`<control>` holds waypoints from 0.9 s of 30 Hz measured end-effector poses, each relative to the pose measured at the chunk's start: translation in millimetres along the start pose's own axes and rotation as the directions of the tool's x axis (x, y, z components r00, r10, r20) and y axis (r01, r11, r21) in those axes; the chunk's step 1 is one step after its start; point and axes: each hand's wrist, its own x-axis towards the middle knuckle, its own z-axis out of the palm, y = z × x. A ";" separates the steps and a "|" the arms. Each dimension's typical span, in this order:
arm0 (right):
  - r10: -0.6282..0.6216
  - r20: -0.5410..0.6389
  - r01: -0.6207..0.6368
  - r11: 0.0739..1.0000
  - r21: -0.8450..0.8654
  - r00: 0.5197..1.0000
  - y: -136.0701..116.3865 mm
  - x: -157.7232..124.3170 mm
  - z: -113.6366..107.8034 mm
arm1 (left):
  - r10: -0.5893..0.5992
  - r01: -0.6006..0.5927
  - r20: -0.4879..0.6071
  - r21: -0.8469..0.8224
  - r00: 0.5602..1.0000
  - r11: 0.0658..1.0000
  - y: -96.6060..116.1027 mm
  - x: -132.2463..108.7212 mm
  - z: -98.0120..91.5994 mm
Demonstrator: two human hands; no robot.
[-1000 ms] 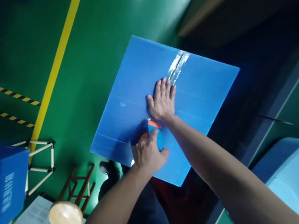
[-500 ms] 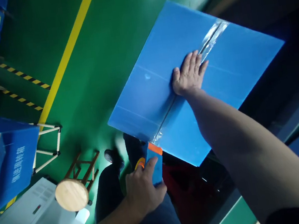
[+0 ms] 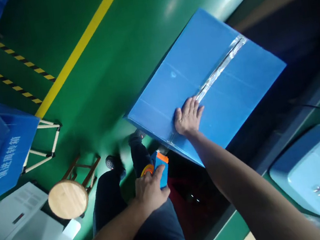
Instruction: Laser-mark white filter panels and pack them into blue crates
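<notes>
A blue box point(image 3: 224, 106) lies with its top face toward me, a strip of shiny clear tape point(image 3: 221, 66) running along its central seam. My right hand point(image 3: 188, 116) rests flat on that seam at the near end of the shiny strip, fingers stretched out and palm down. Just off the box's near edge, my left hand point(image 3: 150, 189) is closed around a blue and orange tape dispenser point(image 3: 162, 171). The dispenser's orange end points at the seam's near end. Whether tape still links the dispenser to the box, I cannot tell.
To the left stand a round wooden stool point(image 3: 68, 198), a grey cabinet point(image 3: 15, 221) and an open blue box point(image 3: 10, 146) by a pipe frame point(image 3: 56, 141). A light-blue plastic container point(image 3: 315, 173) is at right. A yellow line point(image 3: 83, 47) crosses the green floor.
My right hand has slid along the seam toward me, and more shiny tape shows behind it. The dispenser has moved slightly away from the box edge. The view has shifted.
</notes>
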 end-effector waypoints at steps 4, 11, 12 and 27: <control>-0.059 0.001 0.059 0.998 -0.003 0.998 -16.4 -61.2 10.1 | 0.032 -0.032 -0.012 0.022 0.999 0.999 -11.6 13.7 10.7; -0.059 0.015 0.059 0.998 -0.018 0.998 -28.1 -93.3 14.9 | 0.105 -0.105 -0.053 0.001 0.993 0.994 -20.1 -19.5 11.3; -0.055 0.021 0.056 0.998 -0.015 0.998 -28.7 -92.5 14.4 | 0.095 -0.096 -0.055 -0.004 0.994 0.995 -20.8 -26.0 11.5; -0.260 0.018 0.260 0.965 -0.023 0.966 -2.2 -104.3 9.6 | 0.033 -0.012 0.139 -0.150 0.990 0.989 38.0 108.9 -29.3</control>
